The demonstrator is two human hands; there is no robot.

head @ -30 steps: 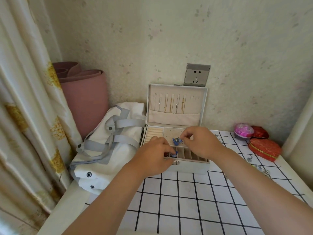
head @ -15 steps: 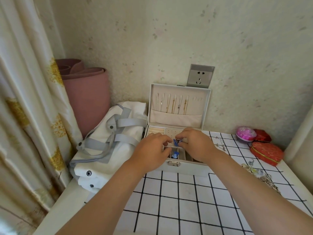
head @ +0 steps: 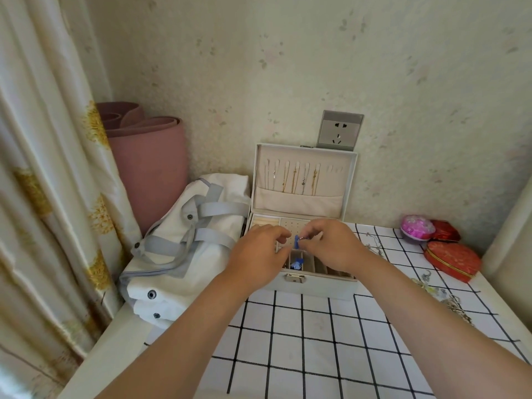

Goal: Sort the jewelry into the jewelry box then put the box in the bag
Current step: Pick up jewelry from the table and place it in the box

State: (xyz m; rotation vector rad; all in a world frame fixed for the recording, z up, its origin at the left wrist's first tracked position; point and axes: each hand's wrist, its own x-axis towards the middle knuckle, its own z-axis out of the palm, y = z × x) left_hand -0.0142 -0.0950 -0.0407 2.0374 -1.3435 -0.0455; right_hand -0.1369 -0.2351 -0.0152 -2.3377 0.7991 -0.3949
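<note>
Blue and tiny, an earring [head: 297, 241] is being pinched at the fingertips of the right hand [head: 331, 246], which is hovering over the open jewelry box [head: 316, 287]. The left hand [head: 259, 254] is facing it with fingers curled in close to the same piece; whether it is gripping anything, I cannot tell. Just below them, a second blue piece [head: 296, 264] is lying in one of the box's front compartments.

The box's lid [head: 349, 182] is standing upright against the wall, with thin necklaces [head: 293, 180] hanging in a row inside it. A white bag [head: 184, 249] with grey straps is slumping against the box's left side. Both are sitting on a surface [head: 316, 355] covered by a black-and-white checked cloth.

To the right, loose jewelry [head: 449, 298] is lying scattered near the cloth's edge, and beyond it a red heart-shaped case [head: 452, 260], a pink round case [head: 417, 228] and another red case [head: 445, 230] are clustering together. A wall socket [head: 339, 129] is showing above the lid, and a rolled pink mat [head: 146, 156] is standing beside a curtain [head: 43, 168].
</note>
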